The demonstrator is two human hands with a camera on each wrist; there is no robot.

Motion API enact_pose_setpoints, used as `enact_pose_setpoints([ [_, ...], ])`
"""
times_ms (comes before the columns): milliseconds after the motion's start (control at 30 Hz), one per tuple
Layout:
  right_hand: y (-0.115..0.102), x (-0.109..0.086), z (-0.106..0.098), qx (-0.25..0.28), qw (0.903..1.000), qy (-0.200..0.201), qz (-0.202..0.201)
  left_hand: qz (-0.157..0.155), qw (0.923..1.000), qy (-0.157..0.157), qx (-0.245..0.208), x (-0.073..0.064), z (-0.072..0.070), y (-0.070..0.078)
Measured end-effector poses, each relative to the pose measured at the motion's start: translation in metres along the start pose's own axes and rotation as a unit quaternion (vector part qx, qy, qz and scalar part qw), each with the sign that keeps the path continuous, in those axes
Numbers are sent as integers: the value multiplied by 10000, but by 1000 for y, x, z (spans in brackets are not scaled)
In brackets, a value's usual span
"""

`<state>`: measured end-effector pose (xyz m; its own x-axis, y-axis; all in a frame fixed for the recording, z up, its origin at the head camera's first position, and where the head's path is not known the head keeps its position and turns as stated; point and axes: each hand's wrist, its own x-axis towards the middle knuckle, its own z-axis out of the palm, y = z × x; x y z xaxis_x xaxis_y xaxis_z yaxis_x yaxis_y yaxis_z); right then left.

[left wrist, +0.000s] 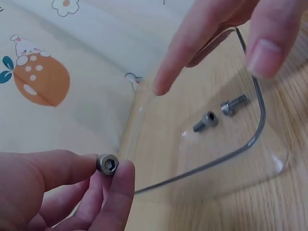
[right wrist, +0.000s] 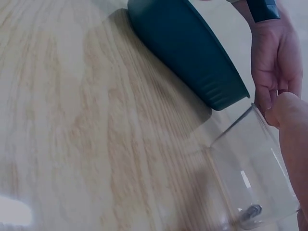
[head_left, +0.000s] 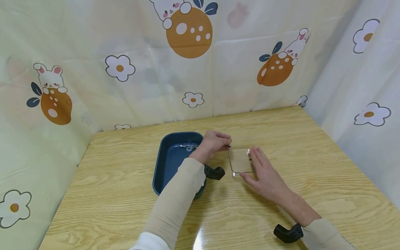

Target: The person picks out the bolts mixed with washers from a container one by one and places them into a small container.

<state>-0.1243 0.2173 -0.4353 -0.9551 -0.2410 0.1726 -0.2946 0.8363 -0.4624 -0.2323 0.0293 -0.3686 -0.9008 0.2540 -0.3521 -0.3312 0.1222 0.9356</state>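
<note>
My left hand pinches a hex socket bolt between thumb and fingertips, its socketed head facing the left wrist camera. It is just beyond the far left corner of a clear, shallow box. Two more socket bolts, one beside the other, show within the box's outline. With straight, spread fingers, my right hand is at the box's right side; the thumb lies by its near edge. Whether the right fingers press the box I cannot tell.
Left of the box stands a dark blue tray, partly behind the left forearm. Several bolts and a washer lie in its far end. Patterned curtains border the wooden table at the back and sides.
</note>
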Motion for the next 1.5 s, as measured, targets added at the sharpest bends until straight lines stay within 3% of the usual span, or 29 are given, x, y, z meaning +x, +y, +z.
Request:
enact_pose_setpoints([
  [433, 8, -2, -4, -151, 9987, -68, 491, -109, 9987, -453, 208, -1, 14, 0],
  [733, 2, 0, -1, -82, 9988, -161, 463, 1, 9970, -325, 703, -4, 26, 0],
  [933, 2, 0, 0, -205, 9988, -121, 428, -60, 9966, -233, 789, -4, 30, 1],
  [1200, 1, 1, -1, -229, 9987, -138, 425, -69, 9972, -407, 620, -6, 24, 2],
  [1500, -4, 1, -4, -329, 9991, -7, 275, 148, 9958, -606, 664, -10, 3, 6],
])
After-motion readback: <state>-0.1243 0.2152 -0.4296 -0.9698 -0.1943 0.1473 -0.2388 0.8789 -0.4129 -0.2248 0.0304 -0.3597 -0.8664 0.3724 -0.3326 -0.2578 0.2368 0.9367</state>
